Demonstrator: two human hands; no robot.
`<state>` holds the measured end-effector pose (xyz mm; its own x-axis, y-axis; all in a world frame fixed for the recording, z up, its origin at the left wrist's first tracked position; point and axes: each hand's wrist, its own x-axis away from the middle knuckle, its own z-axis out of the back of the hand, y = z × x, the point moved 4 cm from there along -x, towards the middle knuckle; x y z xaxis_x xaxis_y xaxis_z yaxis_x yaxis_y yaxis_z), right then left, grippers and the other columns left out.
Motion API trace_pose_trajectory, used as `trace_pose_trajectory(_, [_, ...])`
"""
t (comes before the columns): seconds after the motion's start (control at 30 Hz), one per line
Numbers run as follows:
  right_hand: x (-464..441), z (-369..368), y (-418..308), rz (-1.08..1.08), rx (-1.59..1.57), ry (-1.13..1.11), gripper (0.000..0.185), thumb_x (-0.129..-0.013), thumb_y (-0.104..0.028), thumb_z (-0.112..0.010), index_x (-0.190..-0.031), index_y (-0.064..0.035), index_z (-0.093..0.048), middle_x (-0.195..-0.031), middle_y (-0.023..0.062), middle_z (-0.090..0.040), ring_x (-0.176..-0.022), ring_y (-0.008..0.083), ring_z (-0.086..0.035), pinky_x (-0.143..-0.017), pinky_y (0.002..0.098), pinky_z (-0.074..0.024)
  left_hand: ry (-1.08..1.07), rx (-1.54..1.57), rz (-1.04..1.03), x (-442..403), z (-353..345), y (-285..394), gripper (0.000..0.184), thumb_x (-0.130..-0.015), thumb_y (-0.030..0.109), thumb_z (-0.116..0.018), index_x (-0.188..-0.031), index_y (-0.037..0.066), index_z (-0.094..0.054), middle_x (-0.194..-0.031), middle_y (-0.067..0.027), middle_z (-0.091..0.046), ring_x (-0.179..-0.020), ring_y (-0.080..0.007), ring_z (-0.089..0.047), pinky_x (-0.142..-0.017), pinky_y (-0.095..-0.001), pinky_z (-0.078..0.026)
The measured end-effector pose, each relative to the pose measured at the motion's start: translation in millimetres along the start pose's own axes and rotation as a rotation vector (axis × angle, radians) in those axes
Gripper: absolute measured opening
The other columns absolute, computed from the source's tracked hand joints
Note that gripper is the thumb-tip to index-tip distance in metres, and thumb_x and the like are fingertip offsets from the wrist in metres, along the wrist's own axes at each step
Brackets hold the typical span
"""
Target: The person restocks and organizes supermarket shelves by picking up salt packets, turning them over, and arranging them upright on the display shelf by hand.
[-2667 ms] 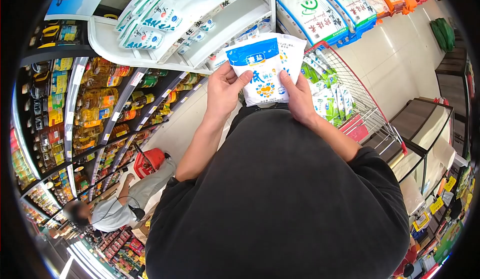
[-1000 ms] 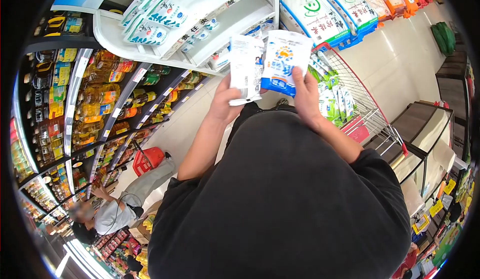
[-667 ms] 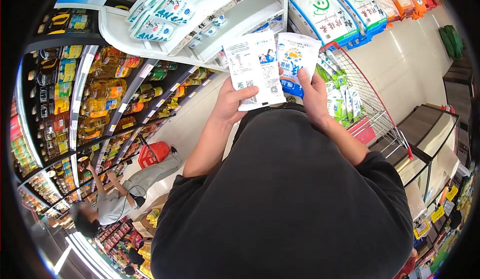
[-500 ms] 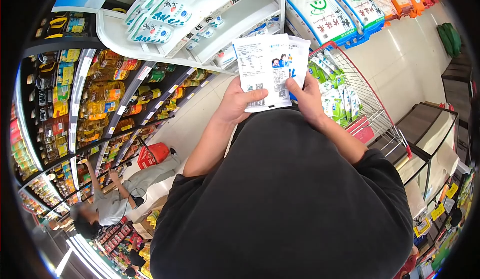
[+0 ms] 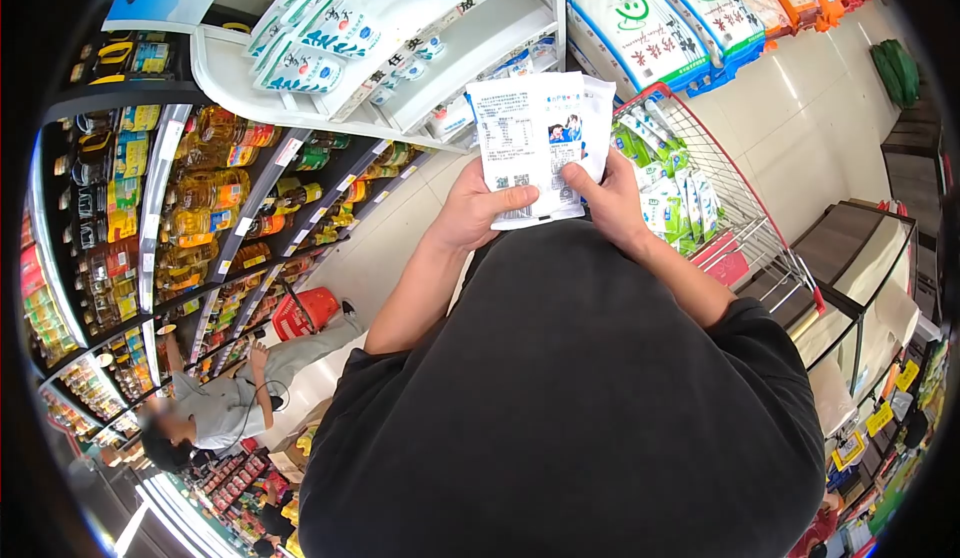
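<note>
Between my hands is a small stack of white salt packets [image 5: 522, 148], upright, with blue print, a small cartoon picture and square codes on the near side. At least two overlap, the rear one showing along the right edge. My left hand [image 5: 480, 204] grips the lower left corner, thumb across the front. My right hand [image 5: 612, 198] pinches the lower right side, its thumb also on the front. The fingers behind the packets are hidden. Just beyond, a white display stand [image 5: 300, 113] carries similar salt packets [image 5: 305, 68] on its top and lower shelves.
A wire shopping cart [image 5: 745, 173] with green-and-white packets [image 5: 680, 203] stands close on my right. Large rice bags [image 5: 640, 28] lie beyond it. Oil bottles [image 5: 205, 188] fill the shelves at left. A person [image 5: 230, 398] is at those shelves, near a red basket [image 5: 305, 313].
The packets have drawn closer together, the rear one now showing less at the right. Both hands keep their grip. The person at left has shifted their arms slightly.
</note>
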<state>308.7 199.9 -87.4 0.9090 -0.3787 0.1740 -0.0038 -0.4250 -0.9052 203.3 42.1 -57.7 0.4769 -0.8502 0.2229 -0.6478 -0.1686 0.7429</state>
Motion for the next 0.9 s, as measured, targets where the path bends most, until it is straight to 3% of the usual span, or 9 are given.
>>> trace_pose_trajectory(0.9, [9.3, -2.9, 7.4, -0.053, 0.061, -0.006, 0.041, -0.101, -0.020, -0.077, -0.131, 0.0055, -0.064, -0.122, 0.0111, -0.074, -0.110, 0.0153, -0.070, -0.095, 0.0323, -0.0571, 0.038, 0.013, 0.012, 14.7, 2.6, -11.1, 0.060, -0.095, -0.002, -0.072, -0.150, -0.005, -0.050, -0.142, -0.0197, -0.067, -0.127, -0.0299, -0.069, -0.108, -0.0454, -0.058])
